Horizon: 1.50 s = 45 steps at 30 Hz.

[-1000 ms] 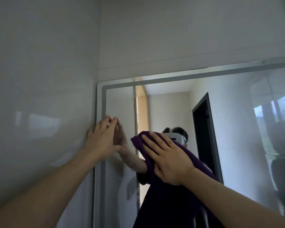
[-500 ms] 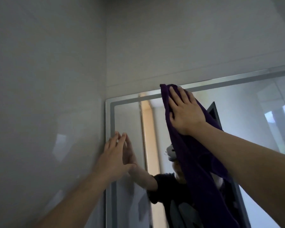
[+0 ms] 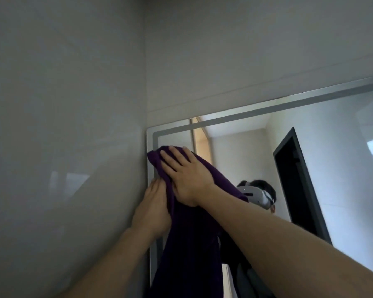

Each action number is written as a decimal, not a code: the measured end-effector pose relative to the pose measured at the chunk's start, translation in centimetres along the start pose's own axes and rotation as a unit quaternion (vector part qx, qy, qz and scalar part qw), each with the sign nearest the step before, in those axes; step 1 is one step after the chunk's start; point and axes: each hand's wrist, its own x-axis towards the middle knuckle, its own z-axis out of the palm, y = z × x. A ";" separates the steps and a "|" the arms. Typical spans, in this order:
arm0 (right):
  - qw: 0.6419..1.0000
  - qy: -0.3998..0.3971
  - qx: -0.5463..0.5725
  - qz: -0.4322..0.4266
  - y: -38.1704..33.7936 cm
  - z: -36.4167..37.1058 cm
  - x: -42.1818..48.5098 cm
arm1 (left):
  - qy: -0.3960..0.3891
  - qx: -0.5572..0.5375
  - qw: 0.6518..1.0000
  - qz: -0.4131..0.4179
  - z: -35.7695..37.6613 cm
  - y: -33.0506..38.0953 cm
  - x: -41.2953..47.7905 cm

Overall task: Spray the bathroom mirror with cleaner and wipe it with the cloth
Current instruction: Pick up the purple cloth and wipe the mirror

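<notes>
At the top left corner of the mirror (image 3: 332,158), the right hand (image 3: 185,175) lies flat, fingers spread, pressing the purple cloth (image 3: 192,244) to the glass. Hanging folds hide part of the left hand (image 3: 152,209), whose straight fingers rest together at the frame beside the grey side wall (image 3: 63,147). A dark doorway (image 3: 297,179) shows reflected.

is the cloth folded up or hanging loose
Hanging loose: the cloth drapes down the mirror below the right hand pressing its top.

Dim and grey overall, with no hard shadows. Pale window glare on the glossy left wall (image 3: 73,181), again at the far right of the mirror (image 3: 342,168). Slightly soft and grainy; bowed at the edges by wide-angle distortion.
</notes>
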 end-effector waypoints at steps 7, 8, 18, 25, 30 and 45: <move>1.000 -0.020 -0.005 -0.019 3.3 0.0 -5.3 | -0.019 -0.007 0.998 -0.059 0.2 -0.2 0.3; 1.000 -0.016 -0.013 -0.004 4.9 -0.6 -5.6 | -0.031 0.005 0.997 -0.073 0.3 -0.2 0.4; 0.993 0.017 -0.027 0.115 7.8 -2.8 1.1 | -0.112 0.028 0.990 -0.076 -3.9 2.0 0.6; 0.995 0.025 0.027 0.096 2.3 -2.2 6.0 | 0.004 0.036 0.998 -0.043 -5.6 1.5 -2.8; 0.995 0.023 0.056 0.079 -2.8 -0.9 7.1 | 0.021 0.028 0.998 -0.043 -6.7 0.8 -4.7; 0.996 -0.017 0.092 -0.005 -11.2 5.1 -10.9 | -0.089 0.062 0.993 -0.037 -5.5 2.1 -4.5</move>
